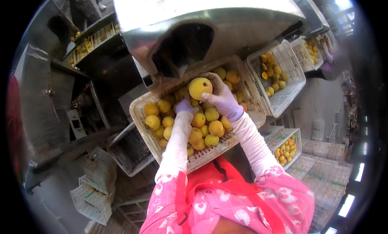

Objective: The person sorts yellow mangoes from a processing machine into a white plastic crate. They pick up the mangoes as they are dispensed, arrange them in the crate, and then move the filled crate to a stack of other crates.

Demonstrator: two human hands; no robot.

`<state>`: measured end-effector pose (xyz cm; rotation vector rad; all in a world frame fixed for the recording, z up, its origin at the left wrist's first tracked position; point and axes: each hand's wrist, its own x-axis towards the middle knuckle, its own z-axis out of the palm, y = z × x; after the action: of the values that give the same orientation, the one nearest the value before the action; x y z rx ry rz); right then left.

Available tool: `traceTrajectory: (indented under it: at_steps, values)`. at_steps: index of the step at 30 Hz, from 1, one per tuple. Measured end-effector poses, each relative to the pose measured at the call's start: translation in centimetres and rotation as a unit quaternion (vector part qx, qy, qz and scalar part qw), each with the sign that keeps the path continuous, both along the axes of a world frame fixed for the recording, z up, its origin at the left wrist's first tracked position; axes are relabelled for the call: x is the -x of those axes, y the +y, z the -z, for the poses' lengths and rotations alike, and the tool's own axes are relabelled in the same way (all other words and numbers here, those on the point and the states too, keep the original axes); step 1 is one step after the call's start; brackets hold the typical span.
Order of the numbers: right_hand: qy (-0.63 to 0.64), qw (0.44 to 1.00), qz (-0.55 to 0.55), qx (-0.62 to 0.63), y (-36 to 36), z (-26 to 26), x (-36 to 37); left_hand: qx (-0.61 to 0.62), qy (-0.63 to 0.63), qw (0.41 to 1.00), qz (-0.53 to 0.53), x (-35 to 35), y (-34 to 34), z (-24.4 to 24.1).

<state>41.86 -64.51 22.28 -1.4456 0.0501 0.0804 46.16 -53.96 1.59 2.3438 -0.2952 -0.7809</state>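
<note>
A white plastic crate [197, 165] of yellow-orange fruit, which look like peaches, stands before me. My right hand [222, 97], in a thin purple glove, holds one large yellow fruit [200, 88] above the crate; a dark stem hollow shows on it. My left hand [185, 106], gloved in purple too, reaches down among the fruit in the crate, left of the held one. Its fingertips are hidden, so whether it grips a fruit does not show. Just beyond the crate, a metal machine housing [242, 28] has a dark opening [182, 49].
To the right stand a crate with some fruit [298, 82] and, lower, another [298, 137]. A dark crate [130, 170] is at lower left, beside a metal cabinet [45, 82]. Stacked crates [324, 179] stand at lower right. A conveyor [97, 41] carries fruit at upper left.
</note>
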Motion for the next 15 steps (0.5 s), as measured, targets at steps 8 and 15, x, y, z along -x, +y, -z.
traceTrajectory:
  at_steps: [8, 15]
  values:
    - [-0.179, 0.776, 0.124, 0.592, 5.4, 0.7, -8.6, 0.692, 0.173, 0.63, -0.307, 3.5, 8.1, -9.8]
    - [-0.202, 0.831, 0.124, 0.504, 6.0, -3.1, -12.1, 0.563, -0.054, 0.771, -0.294, 3.2, 9.4, -13.9]
